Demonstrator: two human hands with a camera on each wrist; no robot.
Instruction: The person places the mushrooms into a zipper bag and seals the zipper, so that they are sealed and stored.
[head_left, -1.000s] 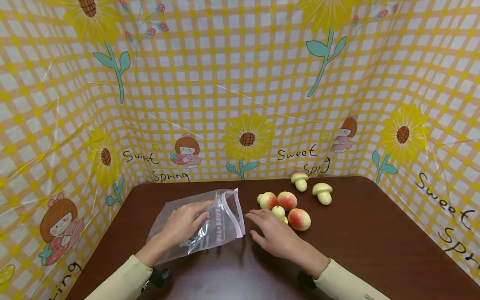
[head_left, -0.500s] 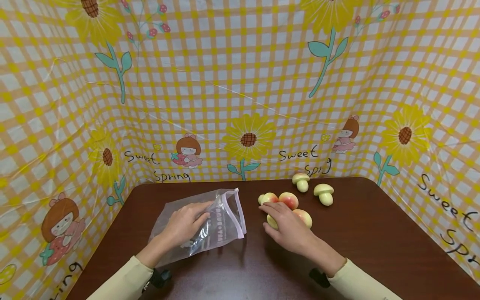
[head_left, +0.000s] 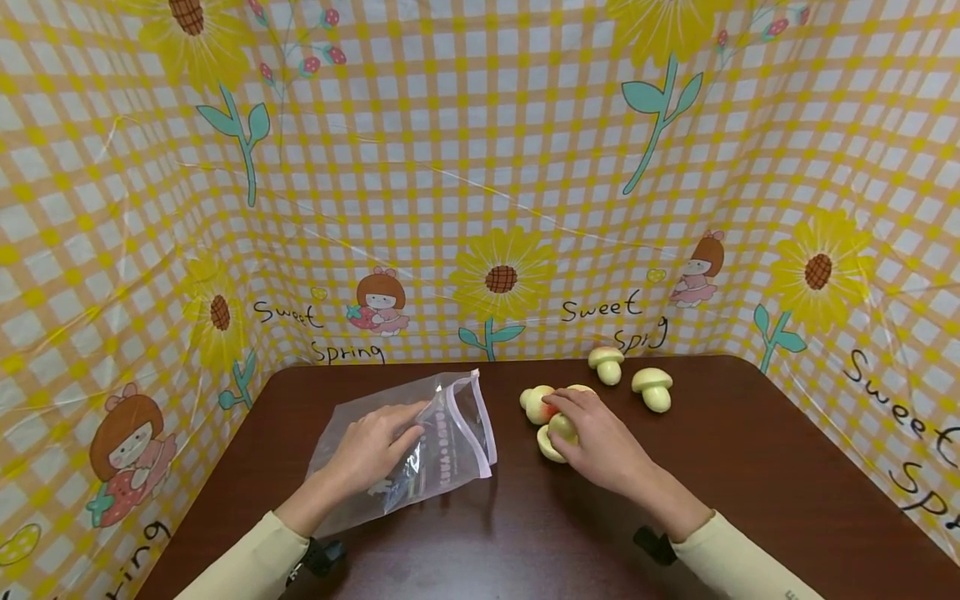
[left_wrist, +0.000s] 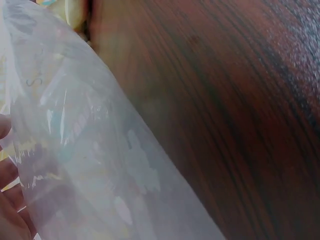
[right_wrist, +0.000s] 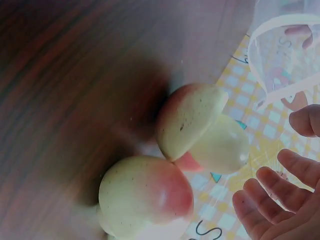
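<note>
By the fruit [head_left: 538, 406], right hand [head_left: 597, 440] has moved rightward.

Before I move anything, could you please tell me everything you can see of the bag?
The bag is clear, glossy and wrinkled, plastic by its look, with pink print and lilac bands edging its open end. It is on the left of the table, that end gaping towards the fruit without touching it. The left hand lies over its upper side; whether it also pinches it is unclear.
</note>
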